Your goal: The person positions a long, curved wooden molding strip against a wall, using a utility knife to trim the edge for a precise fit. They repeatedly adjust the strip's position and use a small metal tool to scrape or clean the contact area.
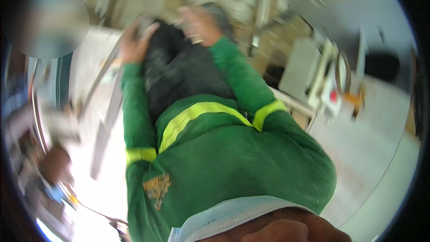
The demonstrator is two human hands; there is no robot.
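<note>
My left hand is beside the knee of my dark trousers, its thumb spread away from the fingers and nothing visible in it. Over the other knee is my right hand, smeared by motion, so its fingers are hard to read. Whether either hand touches the cloth I cannot tell. Just past the right hand shows a dark grey rounded shape, too blurred to name. Both arms wear green sleeves with yellow bands.
On the right stands a grey machine or cabinet with a pale box, a red button and an orange-yellow fitting. Metal bars lie across a bright surface at left. A brown round object sits further left. Ahead, the floor looks dusty.
</note>
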